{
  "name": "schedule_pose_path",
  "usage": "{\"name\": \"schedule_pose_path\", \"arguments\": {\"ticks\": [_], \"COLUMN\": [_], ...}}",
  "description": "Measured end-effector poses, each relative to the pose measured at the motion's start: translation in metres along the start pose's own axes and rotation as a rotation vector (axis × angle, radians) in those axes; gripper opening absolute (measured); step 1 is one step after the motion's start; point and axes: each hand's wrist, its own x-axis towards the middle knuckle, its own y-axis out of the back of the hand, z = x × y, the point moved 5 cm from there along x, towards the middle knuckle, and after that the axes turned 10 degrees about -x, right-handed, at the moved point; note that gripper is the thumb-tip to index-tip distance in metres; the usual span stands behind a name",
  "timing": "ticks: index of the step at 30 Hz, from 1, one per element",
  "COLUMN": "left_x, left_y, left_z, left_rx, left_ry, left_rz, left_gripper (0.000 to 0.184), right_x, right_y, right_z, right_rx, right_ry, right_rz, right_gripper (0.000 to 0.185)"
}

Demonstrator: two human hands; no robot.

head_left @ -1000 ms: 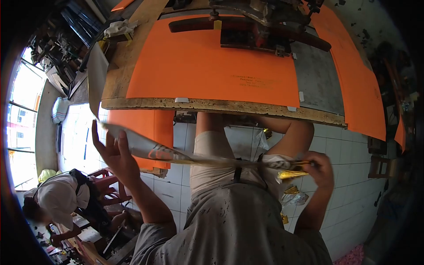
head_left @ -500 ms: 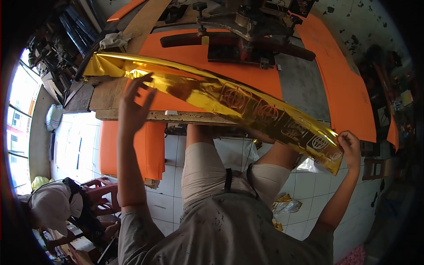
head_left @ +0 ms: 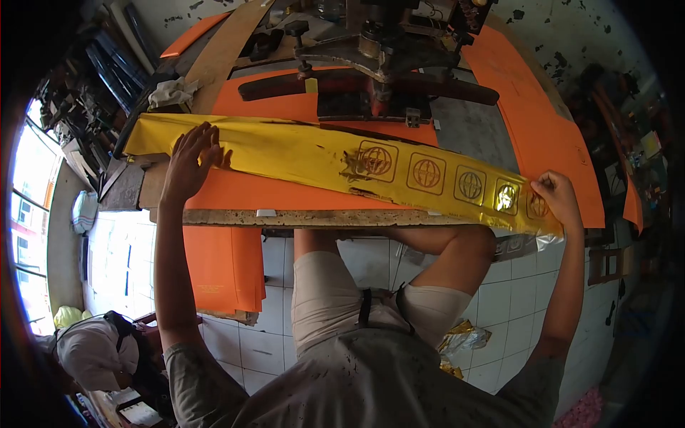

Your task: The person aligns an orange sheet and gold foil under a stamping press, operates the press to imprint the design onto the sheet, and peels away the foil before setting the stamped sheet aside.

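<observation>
A long strip of gold foil (head_left: 285, 146) stretches across the front of the workbench, with several globe emblems in squares along its right part. My left hand (head_left: 191, 160) lies on the strip's left part, fingers stretched out and not gripping. At the far right end, my right hand (head_left: 559, 198) pinches the foil between thumb and fingers. Under the strip, orange sheets (head_left: 285, 189) cover part of the bench. Just behind the foil stands a dark metal press (head_left: 378, 71) with a wide curved bar.
More orange sheets (head_left: 531, 128) lie along the bench's right side, and another orange stack (head_left: 225, 267) sits below its front edge. A crumpled cloth (head_left: 173, 94) rests at the back left. Crumpled foil (head_left: 465, 339) is on the tiled floor. Another person (head_left: 96, 353) is at lower left.
The foil has gone from twisted and slanting to flatter over the bench. My left hand has moved left and down onto it. My right hand has risen slightly, still pinching its end.
</observation>
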Motion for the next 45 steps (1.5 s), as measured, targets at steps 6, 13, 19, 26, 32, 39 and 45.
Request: {"name": "schedule_pose_path", "arguments": {"ticks": [6,13,19,26,32,39,45], "left_x": [0.020,0.046,0.058,0.065,0.070,0.069,0.068], "left_y": [-0.006,-0.016,-0.026,-0.034,-0.034,-0.034,-0.039], "left_z": [0.020,0.025,0.033,0.043,0.048,0.053,0.049], "left_rx": [-0.016,-0.090,-0.220,-0.265,-0.322,-0.290,-0.284], "left_ry": [0.005,0.060,0.079,0.110,0.113,0.128,0.121], "left_rz": [-0.074,-0.161,-0.179,-0.216,-0.248,-0.246,-0.229], "left_gripper": [0.053,0.057,0.059,0.055,0.053,0.058,0.060], "right_x": [0.095,0.178,0.214,0.222,0.221,0.221,0.218], "right_y": [0.005,0.002,0.005,0.004,0.005,0.005,0.005], "right_z": [0.027,0.052,0.083,0.113,0.112,0.114,0.117], "right_rx": [-0.193,-0.245,-0.163,-0.069,-0.060,-0.007,0.029], "right_ry": [0.040,0.017,-0.004,-0.033,-0.045,-0.055,-0.089], "right_rz": [-0.050,-0.016,-0.055,-0.068,-0.057,-0.078,-0.058], "right_gripper": [0.024,0.023,0.026,0.029,0.031,0.029,0.026]}}
